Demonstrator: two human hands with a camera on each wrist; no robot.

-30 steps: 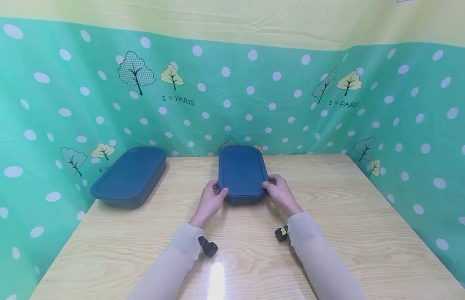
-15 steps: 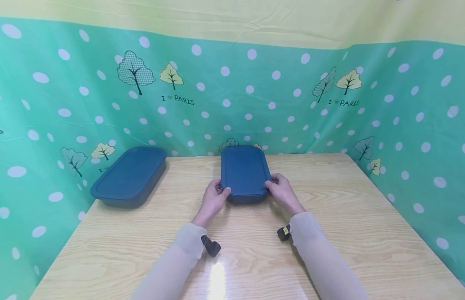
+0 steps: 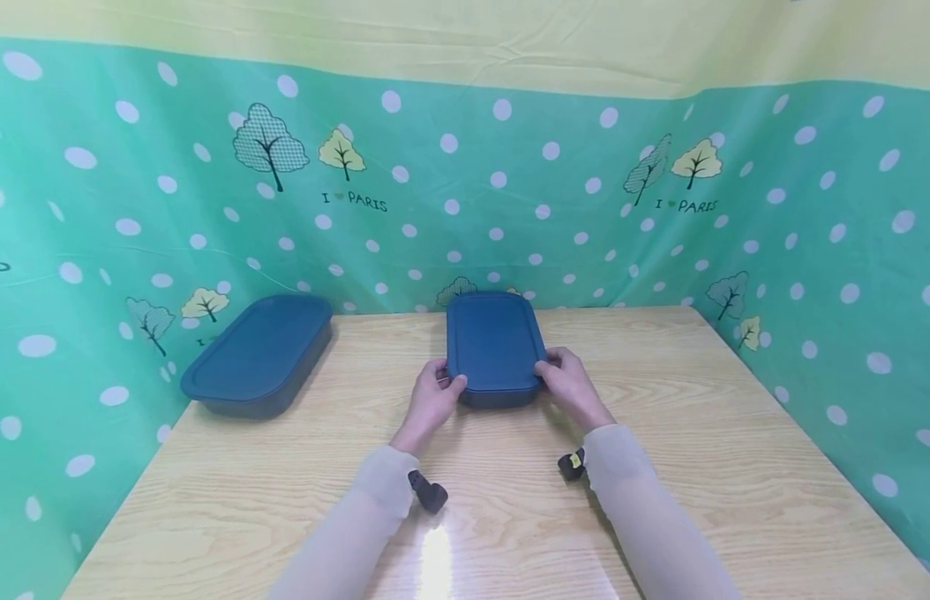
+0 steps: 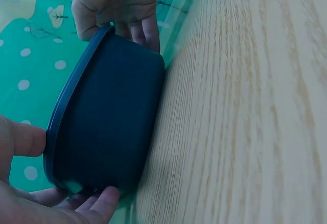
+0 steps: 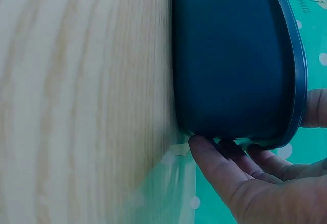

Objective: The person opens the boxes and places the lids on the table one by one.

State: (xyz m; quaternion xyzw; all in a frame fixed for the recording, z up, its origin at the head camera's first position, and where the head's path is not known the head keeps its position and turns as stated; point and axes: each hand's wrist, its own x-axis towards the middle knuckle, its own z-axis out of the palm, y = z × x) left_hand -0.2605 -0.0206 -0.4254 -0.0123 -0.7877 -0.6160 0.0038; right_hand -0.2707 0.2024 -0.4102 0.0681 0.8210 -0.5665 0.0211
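A dark blue lidded food container (image 3: 493, 342) rests on the wooden table near its back edge, between both hands. My left hand (image 3: 431, 398) grips its near left corner, thumb on the lid's rim and fingers along the side wall. At the near right corner, my right hand (image 3: 572, 386) holds it the same way. The left wrist view shows the container (image 4: 107, 112) from its near end, its base down at the tabletop. In the right wrist view, fingertips (image 5: 204, 147) press against the side wall, below the lid's lip.
A larger blue lidded container (image 3: 262, 350) stands at the table's back left. Green dotted cloth (image 3: 465, 192) with printed trees hangs behind the table and along both sides. Small black wrist cameras (image 3: 429, 493) sit below the cuffs. The wooden tabletop (image 3: 502, 517) stretches toward me.
The held container has slid slightly to the right along the table, with both hands moving along with it. Their grips look the same. The larger container has stayed put.
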